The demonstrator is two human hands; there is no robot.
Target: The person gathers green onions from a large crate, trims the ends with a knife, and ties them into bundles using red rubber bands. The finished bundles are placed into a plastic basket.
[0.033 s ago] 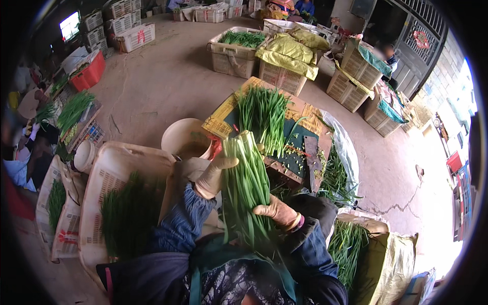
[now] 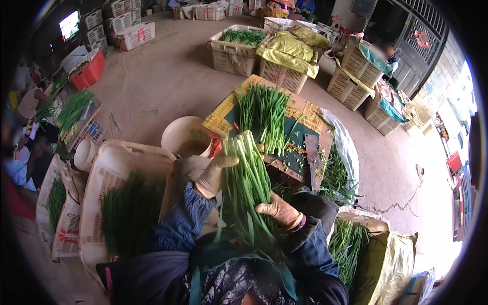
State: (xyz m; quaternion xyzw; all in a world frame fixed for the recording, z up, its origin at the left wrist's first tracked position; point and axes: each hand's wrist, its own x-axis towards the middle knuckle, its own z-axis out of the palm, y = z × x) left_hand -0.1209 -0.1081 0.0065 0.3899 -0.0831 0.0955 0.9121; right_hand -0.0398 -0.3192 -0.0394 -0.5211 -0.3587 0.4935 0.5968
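Note:
A bunch of garlic chives stands upright in front of me, its pale cut stem ends up and its leaves hanging toward my lap. My gloved left hand is closed round its left side near the top. Lower down, my gloved right hand grips the right side, thumb across the leaves. Just beyond, more chives lie on a cardboard-edged board with a dark green surface. Chopped stem bits and a dark flat piece like a blade are on the board's right side.
A crate of greens stands at my left, beside a cream bucket. To my right is another crate holding loose greens. Farther off stand crates, some under yellow sacking. Co-workers sit at the far left and back.
My right hand has shifted very slightly to the right on the chives, and the hanging leaf tips have moved a little. My left hand keeps its place.

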